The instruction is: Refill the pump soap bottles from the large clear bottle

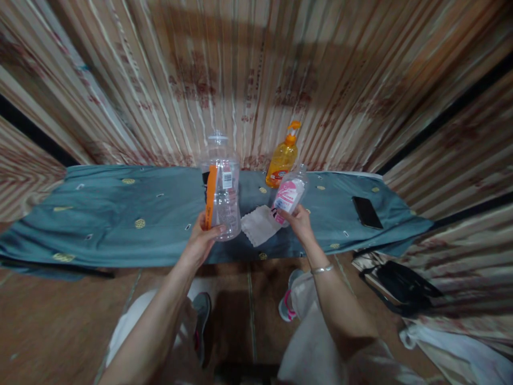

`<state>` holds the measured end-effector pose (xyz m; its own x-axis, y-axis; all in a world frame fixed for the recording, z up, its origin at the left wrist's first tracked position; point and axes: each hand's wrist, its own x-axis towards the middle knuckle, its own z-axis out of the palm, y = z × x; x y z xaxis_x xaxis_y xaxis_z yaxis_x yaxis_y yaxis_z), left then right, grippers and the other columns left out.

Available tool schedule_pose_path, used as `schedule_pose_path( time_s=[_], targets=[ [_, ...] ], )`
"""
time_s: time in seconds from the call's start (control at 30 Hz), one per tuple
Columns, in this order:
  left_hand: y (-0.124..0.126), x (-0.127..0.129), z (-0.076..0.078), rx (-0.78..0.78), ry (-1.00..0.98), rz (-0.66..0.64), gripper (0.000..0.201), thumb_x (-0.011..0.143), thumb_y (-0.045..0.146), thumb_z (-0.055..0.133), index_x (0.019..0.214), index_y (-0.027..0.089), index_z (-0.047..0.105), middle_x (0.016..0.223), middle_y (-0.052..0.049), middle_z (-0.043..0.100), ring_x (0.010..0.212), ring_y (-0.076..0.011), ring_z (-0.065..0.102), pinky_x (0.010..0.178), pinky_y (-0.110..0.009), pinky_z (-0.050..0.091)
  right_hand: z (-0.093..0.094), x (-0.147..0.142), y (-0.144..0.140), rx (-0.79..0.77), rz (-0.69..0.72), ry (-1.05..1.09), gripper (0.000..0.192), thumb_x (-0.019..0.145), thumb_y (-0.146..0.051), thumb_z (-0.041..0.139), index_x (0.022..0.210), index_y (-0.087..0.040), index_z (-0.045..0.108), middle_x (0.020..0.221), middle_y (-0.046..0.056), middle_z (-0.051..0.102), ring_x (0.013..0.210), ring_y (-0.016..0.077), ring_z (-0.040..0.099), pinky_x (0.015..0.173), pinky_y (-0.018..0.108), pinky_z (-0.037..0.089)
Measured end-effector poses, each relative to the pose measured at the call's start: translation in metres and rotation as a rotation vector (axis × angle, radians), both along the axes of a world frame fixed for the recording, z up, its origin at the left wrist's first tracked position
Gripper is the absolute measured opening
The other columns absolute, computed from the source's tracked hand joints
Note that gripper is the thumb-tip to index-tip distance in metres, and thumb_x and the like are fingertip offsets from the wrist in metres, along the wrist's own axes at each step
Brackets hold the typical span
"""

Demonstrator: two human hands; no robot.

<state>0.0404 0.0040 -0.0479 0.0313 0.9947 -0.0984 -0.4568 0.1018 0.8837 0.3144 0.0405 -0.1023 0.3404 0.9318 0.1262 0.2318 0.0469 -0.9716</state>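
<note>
The left hand (202,238) is gripping a big clear jug (221,184) with an orange handle, holding it upright over the near edge of the teal-covered table (120,214). The right hand (298,220) is clamped on a small pink-labelled bottle (289,193) – tilted toward 1 o'clock, above a white cloth (258,225). An orange pump bottle (283,158) is standing at 12 o'clock behind it, a black phone (366,212) lying off at 3 o'clock.
</note>
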Motion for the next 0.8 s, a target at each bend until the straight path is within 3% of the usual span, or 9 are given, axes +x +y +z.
schedule_pose_path(
  time_s=[0.13,0.37,0.67,0.8],
  targets=[
    [0.0,-0.001,-0.005,0.001,0.037,0.016,0.059,0.042,0.02,0.086,0.095,0.017,0.062,0.095,-0.002,0.069,0.088,-0.0196,0.065,0.082,-0.031,0.05,-0.002,-0.006,0.011,-0.007,0.02,-0.101,0.052,0.054,-0.052,0.078,0.09,-0.019,0.061,0.091,0.006,0.071,0.079,0.0191,0.063,0.075,0.033,0.05],
    [0.002,-0.011,-0.004,0.005,0.202,0.073,0.064,0.036,0.02,0.086,0.096,0.018,0.062,0.088,0.001,0.067,0.082,-0.0164,0.061,0.075,-0.025,0.048,-0.004,-0.021,0.028,-0.034,0.134,-0.201,0.05,0.062,-0.05,0.074,0.099,-0.02,0.061,0.094,0.003,0.07,0.082,0.0179,0.063,0.074,0.031,0.05],
    [0.005,-0.034,-0.001,-0.007,0.164,0.238,0.069,0.034,0.02,0.086,0.098,0.022,0.059,0.089,0.002,0.065,0.075,-0.015,0.061,0.068,-0.025,0.049,-0.012,-0.027,0.033,-0.126,0.118,-0.323,0.05,0.06,-0.05,0.075,0.097,-0.02,0.059,0.093,0.005,0.069,0.083,0.0198,0.063,0.075,0.034,0.05],
    [0.009,-0.05,-0.004,0.049,0.234,0.306,0.071,0.031,0.022,0.087,0.097,0.02,0.059,0.09,0.002,0.064,0.076,-0.0146,0.061,0.07,-0.025,0.048,-0.013,-0.026,0.032,-0.147,0.111,-0.371,0.051,0.061,-0.049,0.075,0.099,-0.019,0.058,0.094,0.006,0.069,0.084,0.02,0.064,0.075,0.033,0.05]
  ],
)
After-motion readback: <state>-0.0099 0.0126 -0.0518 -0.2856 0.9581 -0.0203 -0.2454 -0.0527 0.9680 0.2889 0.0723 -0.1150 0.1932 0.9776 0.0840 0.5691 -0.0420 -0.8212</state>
